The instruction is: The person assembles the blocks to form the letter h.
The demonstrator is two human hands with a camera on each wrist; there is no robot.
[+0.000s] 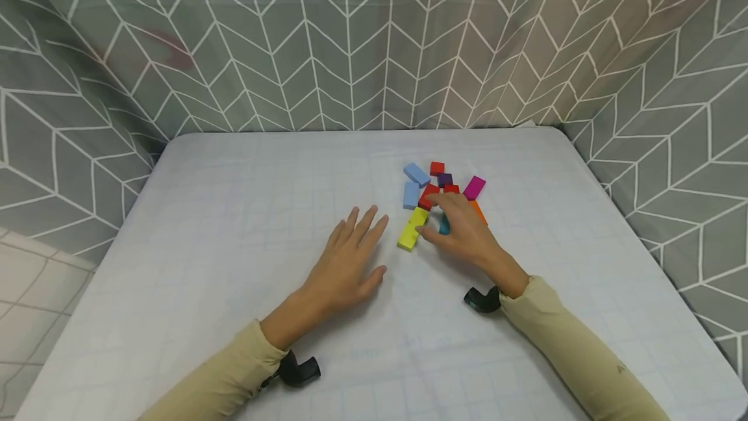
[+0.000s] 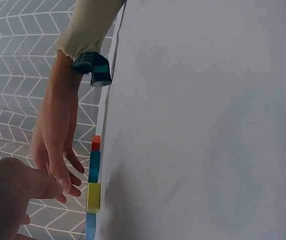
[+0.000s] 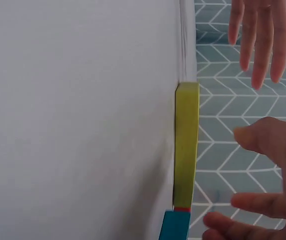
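Observation:
My left hand (image 1: 345, 268) hovers low over the white table with its fingers spread, to the left of the blocks, holding nothing. Over the near side of the block group is my right hand (image 1: 464, 229), its thumb and fingers apart with nothing between them. Beside its thumb lies a long yellow block (image 1: 413, 229). A teal block (image 1: 445, 224) is partly hidden under that hand, as are an orange block (image 1: 478, 212) and a red block (image 1: 428, 195). In the right wrist view, thumb and fingers (image 3: 257, 200) stand off from the yellow block (image 3: 186, 145).
Beyond the right hand lie two light blue blocks (image 1: 411, 195), a small red block (image 1: 437, 168), a dark purple block (image 1: 445, 179) and a magenta block (image 1: 474, 188). A patterned grey curtain (image 1: 350, 44) hangs along the back and sides of the table (image 1: 204, 213).

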